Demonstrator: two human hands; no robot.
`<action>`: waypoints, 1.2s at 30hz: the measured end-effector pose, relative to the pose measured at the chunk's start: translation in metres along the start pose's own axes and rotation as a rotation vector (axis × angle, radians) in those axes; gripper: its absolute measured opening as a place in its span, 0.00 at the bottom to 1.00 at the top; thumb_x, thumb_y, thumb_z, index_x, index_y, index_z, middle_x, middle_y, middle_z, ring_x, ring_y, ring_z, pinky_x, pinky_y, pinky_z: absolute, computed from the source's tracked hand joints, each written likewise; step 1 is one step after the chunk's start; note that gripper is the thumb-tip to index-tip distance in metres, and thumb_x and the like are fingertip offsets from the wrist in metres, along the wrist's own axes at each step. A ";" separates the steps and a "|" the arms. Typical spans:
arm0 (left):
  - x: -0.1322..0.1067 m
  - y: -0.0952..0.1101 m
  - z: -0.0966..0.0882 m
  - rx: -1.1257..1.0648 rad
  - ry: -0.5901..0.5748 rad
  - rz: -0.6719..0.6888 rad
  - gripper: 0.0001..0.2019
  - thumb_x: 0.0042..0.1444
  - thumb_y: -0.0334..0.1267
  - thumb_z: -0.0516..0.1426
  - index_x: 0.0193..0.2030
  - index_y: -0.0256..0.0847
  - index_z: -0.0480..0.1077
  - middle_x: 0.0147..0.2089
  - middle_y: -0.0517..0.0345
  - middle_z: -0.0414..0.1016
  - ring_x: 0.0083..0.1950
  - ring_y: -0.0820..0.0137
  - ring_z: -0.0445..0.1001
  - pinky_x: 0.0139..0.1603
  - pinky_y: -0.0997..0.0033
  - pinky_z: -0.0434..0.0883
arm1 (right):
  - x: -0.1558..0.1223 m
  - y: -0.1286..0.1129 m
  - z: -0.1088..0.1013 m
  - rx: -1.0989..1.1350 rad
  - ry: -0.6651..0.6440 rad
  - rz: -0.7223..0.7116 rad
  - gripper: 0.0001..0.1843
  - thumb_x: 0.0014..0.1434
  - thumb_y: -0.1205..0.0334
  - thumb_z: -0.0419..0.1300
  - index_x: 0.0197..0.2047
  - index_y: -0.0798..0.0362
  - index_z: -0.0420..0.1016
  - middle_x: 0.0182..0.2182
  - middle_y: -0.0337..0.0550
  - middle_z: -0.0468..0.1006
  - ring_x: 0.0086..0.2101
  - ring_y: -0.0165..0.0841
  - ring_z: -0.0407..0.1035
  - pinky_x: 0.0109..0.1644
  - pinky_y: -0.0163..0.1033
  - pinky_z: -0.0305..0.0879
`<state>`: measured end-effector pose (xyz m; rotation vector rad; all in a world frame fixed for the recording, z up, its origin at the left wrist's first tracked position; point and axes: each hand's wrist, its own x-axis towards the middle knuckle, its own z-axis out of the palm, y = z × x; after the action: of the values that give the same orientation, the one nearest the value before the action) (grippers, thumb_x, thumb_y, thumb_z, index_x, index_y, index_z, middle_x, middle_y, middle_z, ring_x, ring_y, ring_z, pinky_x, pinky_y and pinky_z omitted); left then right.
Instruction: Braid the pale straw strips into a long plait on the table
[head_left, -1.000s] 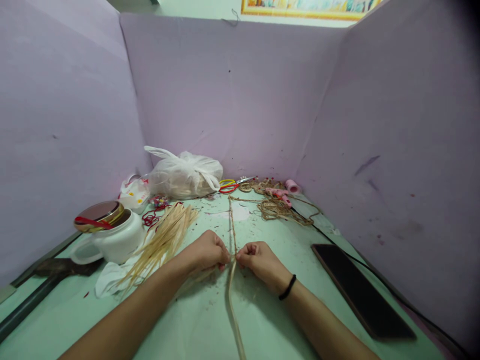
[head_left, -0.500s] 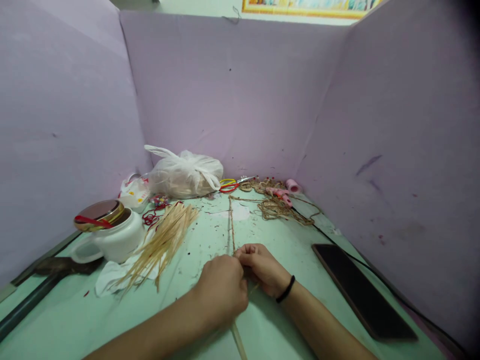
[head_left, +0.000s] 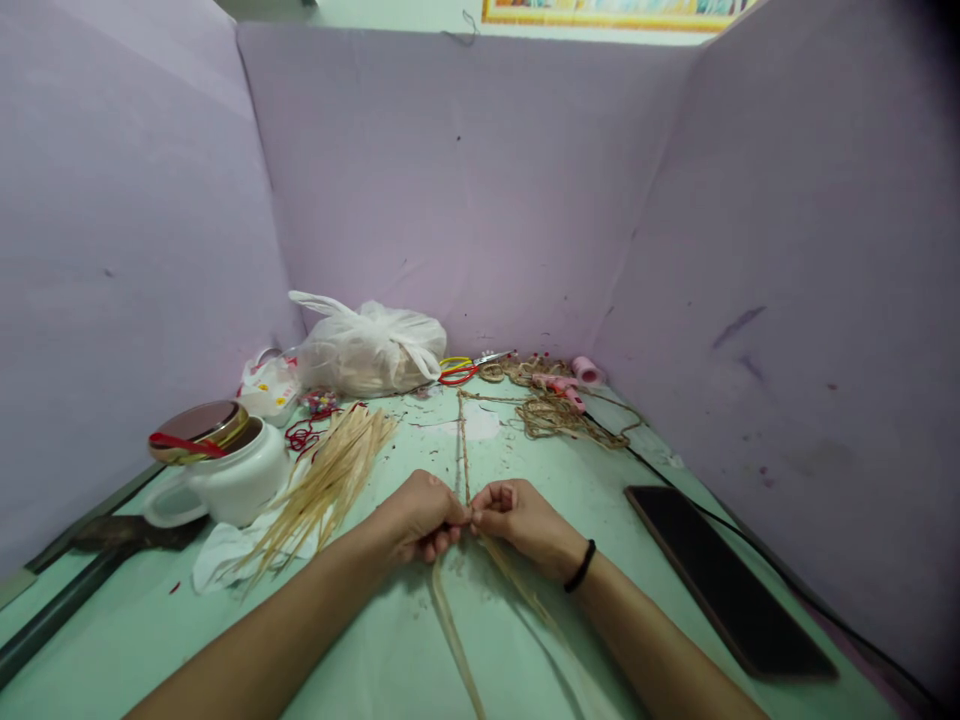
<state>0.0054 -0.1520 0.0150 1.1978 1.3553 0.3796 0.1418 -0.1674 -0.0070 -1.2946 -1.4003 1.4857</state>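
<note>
A thin braided cord (head_left: 463,440) of tan fibre runs from the back of the table toward me, down to my fingertips. At its near end my left hand (head_left: 427,512) pinches the fibre strands, fingers curled. My right hand (head_left: 517,520), a black band on its wrist, pinches the same spot and touches the left fingertips. Loose pale strands trail toward me: one fibre strand (head_left: 452,630) below the left hand, another fibre strand (head_left: 525,588) beneath the right. The exact grip point is hidden by the fingers.
Left are a fibre bundle (head_left: 337,465), a white mug (head_left: 244,475) with a lid-like disc on top, and a hammer (head_left: 97,560). Behind lie a plastic bag (head_left: 375,345), scissors (head_left: 459,370), a pink glue gun (head_left: 561,388) and coiled cord (head_left: 547,418). A phone (head_left: 720,580) lies right.
My left hand has moved up and left from beside the right hand to a fingertip pinch at the cord's end. The loose strands now spread apart below. My right hand stays nearly in place.
</note>
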 end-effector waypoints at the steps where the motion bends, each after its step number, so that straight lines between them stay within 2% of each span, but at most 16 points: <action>1: 0.000 0.001 0.000 0.044 0.027 -0.001 0.08 0.37 0.29 0.53 0.11 0.35 0.60 0.07 0.64 0.54 0.08 0.79 0.52 0.09 0.80 0.47 | 0.001 0.002 0.000 -0.087 0.008 -0.027 0.02 0.38 0.69 0.56 0.19 0.57 0.66 0.15 0.36 0.68 0.18 0.23 0.57 0.23 0.29 0.51; 5: -0.002 0.002 0.005 0.062 0.090 0.063 0.11 0.35 0.27 0.52 0.09 0.37 0.55 0.05 0.66 0.49 0.07 0.80 0.46 0.09 0.78 0.42 | -0.001 0.006 0.000 -0.436 0.142 -0.129 0.04 0.41 0.68 0.54 0.20 0.57 0.69 0.18 0.40 0.72 0.20 0.25 0.60 0.22 0.30 0.51; 8: -0.002 0.000 0.008 0.054 0.103 0.091 0.10 0.35 0.27 0.50 0.09 0.38 0.56 0.05 0.65 0.48 0.07 0.79 0.47 0.10 0.77 0.42 | -0.006 0.001 0.000 -0.611 0.215 -0.138 0.07 0.42 0.66 0.54 0.20 0.57 0.72 0.19 0.42 0.74 0.21 0.27 0.63 0.22 0.30 0.52; 11: 0.000 -0.003 0.010 0.056 0.127 0.065 0.09 0.35 0.28 0.50 0.09 0.38 0.56 0.06 0.65 0.49 0.08 0.79 0.48 0.10 0.77 0.43 | -0.013 -0.007 0.003 -0.719 0.234 -0.118 0.08 0.42 0.64 0.55 0.19 0.57 0.73 0.17 0.42 0.74 0.20 0.28 0.63 0.22 0.31 0.51; 15: 0.003 -0.006 0.009 -0.019 0.110 -0.015 0.08 0.35 0.29 0.50 0.09 0.37 0.57 0.07 0.63 0.52 0.09 0.80 0.50 0.11 0.79 0.45 | -0.022 -0.009 0.010 -0.851 0.233 -0.250 0.08 0.44 0.66 0.55 0.20 0.55 0.74 0.17 0.41 0.74 0.19 0.27 0.62 0.23 0.31 0.50; 17: 0.003 -0.005 0.008 -0.036 0.083 0.013 0.08 0.34 0.29 0.50 0.10 0.37 0.58 0.07 0.64 0.52 0.09 0.80 0.49 0.11 0.79 0.44 | -0.024 -0.009 0.013 -0.884 0.219 -0.296 0.08 0.43 0.68 0.54 0.20 0.54 0.74 0.17 0.41 0.73 0.19 0.27 0.61 0.23 0.31 0.50; 19: 0.002 -0.004 0.005 -0.011 0.050 0.073 0.08 0.33 0.29 0.51 0.10 0.37 0.57 0.06 0.65 0.50 0.08 0.80 0.47 0.10 0.78 0.43 | -0.024 -0.009 0.011 -0.861 0.165 -0.300 0.07 0.43 0.68 0.55 0.20 0.54 0.74 0.17 0.39 0.73 0.19 0.26 0.61 0.23 0.31 0.50; 21: 0.001 -0.002 0.001 0.003 0.011 0.123 0.08 0.33 0.29 0.52 0.10 0.37 0.57 0.06 0.66 0.49 0.08 0.81 0.46 0.10 0.78 0.41 | -0.022 -0.012 0.005 -0.764 0.130 -0.258 0.07 0.43 0.63 0.57 0.19 0.55 0.72 0.16 0.39 0.71 0.19 0.27 0.60 0.23 0.31 0.50; 23: 0.001 -0.002 -0.003 -0.010 -0.033 0.151 0.08 0.33 0.30 0.53 0.10 0.37 0.58 0.07 0.66 0.51 0.08 0.81 0.46 0.10 0.78 0.40 | -0.018 -0.016 -0.002 -0.557 0.177 -0.170 0.11 0.45 0.58 0.57 0.18 0.56 0.69 0.16 0.40 0.70 0.20 0.27 0.61 0.23 0.31 0.52; 25: 0.004 -0.002 -0.007 -0.035 -0.070 0.173 0.06 0.32 0.31 0.54 0.11 0.36 0.59 0.08 0.65 0.54 0.08 0.81 0.47 0.10 0.78 0.40 | -0.014 -0.018 -0.006 -0.249 0.222 -0.025 0.11 0.48 0.58 0.55 0.20 0.57 0.67 0.18 0.41 0.71 0.20 0.26 0.62 0.24 0.31 0.56; 27: 0.006 -0.003 -0.008 -0.050 -0.098 0.183 0.04 0.32 0.31 0.53 0.12 0.36 0.61 0.08 0.65 0.55 0.09 0.81 0.47 0.10 0.78 0.40 | -0.011 -0.018 -0.005 0.039 0.121 0.129 0.08 0.49 0.61 0.54 0.23 0.57 0.66 0.20 0.41 0.70 0.20 0.25 0.63 0.25 0.31 0.59; 29: 0.007 -0.003 -0.008 -0.047 -0.101 0.193 0.04 0.32 0.30 0.53 0.12 0.36 0.61 0.08 0.66 0.54 0.09 0.81 0.47 0.10 0.77 0.40 | -0.011 -0.017 0.000 0.196 -0.019 0.213 0.06 0.47 0.64 0.54 0.24 0.57 0.65 0.17 0.39 0.68 0.18 0.25 0.62 0.23 0.30 0.59; 31: 0.007 -0.003 -0.007 -0.030 -0.102 0.193 0.04 0.32 0.29 0.52 0.12 0.36 0.61 0.08 0.66 0.54 0.09 0.81 0.47 0.10 0.77 0.40 | -0.010 -0.014 0.005 0.214 -0.048 0.219 0.04 0.46 0.66 0.54 0.22 0.57 0.64 0.14 0.36 0.64 0.15 0.22 0.57 0.18 0.28 0.53; 33: 0.006 -0.002 -0.005 -0.014 -0.107 0.188 0.03 0.32 0.28 0.52 0.13 0.35 0.62 0.08 0.65 0.54 0.09 0.82 0.46 0.11 0.77 0.41 | -0.009 -0.011 0.008 0.142 -0.001 0.206 0.06 0.44 0.69 0.54 0.18 0.57 0.63 0.11 0.33 0.59 0.12 0.19 0.49 0.14 0.27 0.42; 36: 0.003 -0.001 -0.007 0.043 -0.138 0.206 0.03 0.32 0.28 0.51 0.13 0.35 0.62 0.08 0.66 0.54 0.10 0.81 0.47 0.12 0.77 0.43 | -0.007 -0.008 0.007 0.015 0.033 0.195 0.07 0.41 0.69 0.53 0.15 0.57 0.61 0.08 0.30 0.54 0.11 0.18 0.42 0.14 0.28 0.34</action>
<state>0.0003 -0.1467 0.0142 1.3796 1.1299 0.4070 0.1360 -0.1745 0.0013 -1.4742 -1.2693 1.5911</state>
